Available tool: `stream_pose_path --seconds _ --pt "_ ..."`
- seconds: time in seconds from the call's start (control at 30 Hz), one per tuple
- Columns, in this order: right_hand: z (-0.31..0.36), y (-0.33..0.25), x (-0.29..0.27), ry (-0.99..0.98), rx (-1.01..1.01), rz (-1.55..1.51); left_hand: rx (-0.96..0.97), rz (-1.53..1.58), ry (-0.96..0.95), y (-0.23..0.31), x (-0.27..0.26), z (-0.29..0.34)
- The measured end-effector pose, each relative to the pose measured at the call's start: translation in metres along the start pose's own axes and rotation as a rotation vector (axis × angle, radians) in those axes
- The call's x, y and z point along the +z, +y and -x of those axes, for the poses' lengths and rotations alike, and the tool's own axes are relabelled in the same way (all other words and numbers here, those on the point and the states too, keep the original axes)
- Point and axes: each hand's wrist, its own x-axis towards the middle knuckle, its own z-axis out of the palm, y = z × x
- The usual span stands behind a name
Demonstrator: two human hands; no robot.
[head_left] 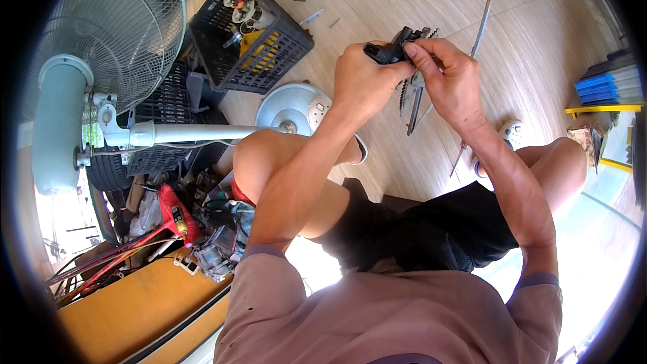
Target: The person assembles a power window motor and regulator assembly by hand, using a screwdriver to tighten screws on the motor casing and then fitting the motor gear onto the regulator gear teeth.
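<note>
Both of my hands are together above the floor, in front of my knees. My left hand (364, 84) is closed round a black piece (387, 51) with a rounded end, which looks like plastic; its exact kind I cannot make out. My right hand (450, 79) pinches at the same piece with thumb and forefinger, and the fingertips cover part of it. Beneath and between the hands shows a toothed, chain-like edge (405, 98) beside a dark bar (414, 113). A long thin metal strip (482, 23) slants past behind my right hand toward the floor.
A light-blue standing fan (60, 121) is at left, its round base (269, 104) near my left foot. Behind it stands a black crate (259, 54) with tools. Jumbled parts (216, 249) lie at lower left beside an orange-brown panel (141, 303). At right is a yellow-edged shelf (603, 109).
</note>
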Motion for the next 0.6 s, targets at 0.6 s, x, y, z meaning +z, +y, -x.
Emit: stream_pose_path --seconds 0.6 --pt "-0.0009 0.0020 0.0012 0.071 -0.094 0.028 0.004 -0.026 0.018 0.0022 0.0003 -0.0012"
